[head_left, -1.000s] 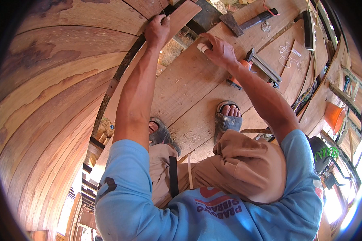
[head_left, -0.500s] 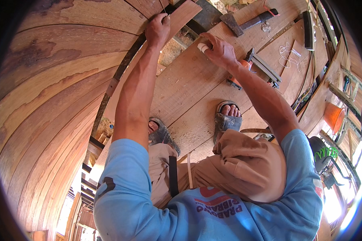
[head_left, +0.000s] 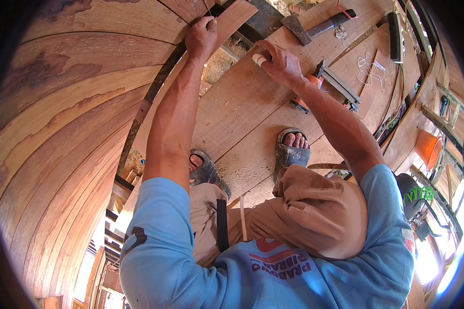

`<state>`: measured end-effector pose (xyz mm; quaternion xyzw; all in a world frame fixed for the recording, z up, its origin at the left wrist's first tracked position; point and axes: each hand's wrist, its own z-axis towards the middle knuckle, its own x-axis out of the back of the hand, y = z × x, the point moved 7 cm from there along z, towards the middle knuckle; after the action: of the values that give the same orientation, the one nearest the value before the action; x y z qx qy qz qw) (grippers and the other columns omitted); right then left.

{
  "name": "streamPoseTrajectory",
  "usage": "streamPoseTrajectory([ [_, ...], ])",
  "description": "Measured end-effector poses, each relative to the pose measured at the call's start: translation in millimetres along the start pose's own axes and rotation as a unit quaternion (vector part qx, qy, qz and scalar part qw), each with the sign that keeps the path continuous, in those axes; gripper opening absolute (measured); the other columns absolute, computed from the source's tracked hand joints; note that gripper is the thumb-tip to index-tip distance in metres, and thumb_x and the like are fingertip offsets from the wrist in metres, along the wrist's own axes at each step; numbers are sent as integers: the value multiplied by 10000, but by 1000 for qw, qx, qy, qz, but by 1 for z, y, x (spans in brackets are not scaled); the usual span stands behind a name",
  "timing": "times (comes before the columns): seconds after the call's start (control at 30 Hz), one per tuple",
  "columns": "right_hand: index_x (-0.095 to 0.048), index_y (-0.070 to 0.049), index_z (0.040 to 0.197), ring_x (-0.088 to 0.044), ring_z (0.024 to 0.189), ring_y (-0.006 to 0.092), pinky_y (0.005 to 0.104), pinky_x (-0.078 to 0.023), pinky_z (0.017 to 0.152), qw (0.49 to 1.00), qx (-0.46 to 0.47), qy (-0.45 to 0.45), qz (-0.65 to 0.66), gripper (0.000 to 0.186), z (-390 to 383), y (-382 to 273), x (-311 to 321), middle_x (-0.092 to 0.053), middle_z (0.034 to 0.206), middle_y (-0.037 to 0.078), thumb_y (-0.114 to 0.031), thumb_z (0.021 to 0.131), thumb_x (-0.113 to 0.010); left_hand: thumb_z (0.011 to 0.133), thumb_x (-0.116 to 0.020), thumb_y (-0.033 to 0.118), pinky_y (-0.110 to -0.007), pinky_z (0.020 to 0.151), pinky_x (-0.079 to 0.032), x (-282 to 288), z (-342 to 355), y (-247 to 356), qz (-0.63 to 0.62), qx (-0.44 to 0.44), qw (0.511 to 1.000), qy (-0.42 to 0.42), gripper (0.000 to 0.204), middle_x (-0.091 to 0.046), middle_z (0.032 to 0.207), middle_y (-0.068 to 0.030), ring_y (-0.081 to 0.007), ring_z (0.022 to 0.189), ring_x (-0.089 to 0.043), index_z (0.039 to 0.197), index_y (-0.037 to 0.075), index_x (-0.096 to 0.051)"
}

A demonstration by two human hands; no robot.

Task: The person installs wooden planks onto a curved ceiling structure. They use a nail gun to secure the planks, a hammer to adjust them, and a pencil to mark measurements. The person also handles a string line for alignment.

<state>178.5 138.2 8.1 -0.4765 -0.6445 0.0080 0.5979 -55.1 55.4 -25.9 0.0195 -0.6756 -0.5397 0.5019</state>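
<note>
My left hand (head_left: 200, 37) is closed on a thin stick (head_left: 208, 10) at the edge of a narrow reddish board (head_left: 234, 18), beside the curved plank wall (head_left: 87, 56). My right hand (head_left: 276, 62) hovers to its right above the floor planks (head_left: 227, 113), fingers loosely curved and apart, with a white wrapping around one digit. A hammer (head_left: 301, 33) with a dark grip lies just beyond it. An orange and grey power tool (head_left: 335, 85) lies partly behind my right forearm.
Tangled white string (head_left: 370, 69), loose boards and cords lie on the right. An orange bucket (head_left: 428, 149) and a green coiled hose (head_left: 418, 194) sit at the far right, among timber framing. A dark gap with debris runs between wall and floor. My sandalled feet are below my hands.
My left hand and forearm have shifted very slightly, and the thin stick above that hand shows more than a second ago. My right hand has barely moved.
</note>
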Motion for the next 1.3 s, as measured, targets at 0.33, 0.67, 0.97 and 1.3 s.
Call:
streamPoseTrajectory([
  [0.33,-552,-225,1358,-699,945,319,451,-527,799,1000,12,9,-9,496,1,5,-4,-728,993,99,-426,912,-632,939,-628,322,-412,881,-529,-3,1,-6,17,19,1000,0,327,-722,1090,-177,-359,1034,-687,1144,84,-720],
  [0.67,-564,-217,1355,-697,953,314,454,-522,805,1000,-9,-5,1,486,0,1,0,-729,985,96,-411,914,-631,935,-636,331,-419,871,-533,-1,-2,-4,10,38,999,-3,343,-727,1087,-176,-356,1028,-692,1149,74,-714],
  [0.97,-561,-225,1362,-704,947,310,450,-525,813,1000,-9,-2,6,498,0,1,1,-736,991,95,-393,900,-638,926,-637,336,-420,882,-532,4,-2,2,28,25,999,-3,362,-721,1093,-190,-363,1033,-688,1144,57,-713],
  [1.3,-554,-214,1375,-696,992,315,437,-526,849,1000,-19,-12,0,541,1,1,1,-734,1066,105,-279,842,-624,932,-623,340,-418,887,-530,2,-2,-1,20,16,1000,-5,363,-721,1091,-196,-370,1042,-684,1148,62,-715],
])
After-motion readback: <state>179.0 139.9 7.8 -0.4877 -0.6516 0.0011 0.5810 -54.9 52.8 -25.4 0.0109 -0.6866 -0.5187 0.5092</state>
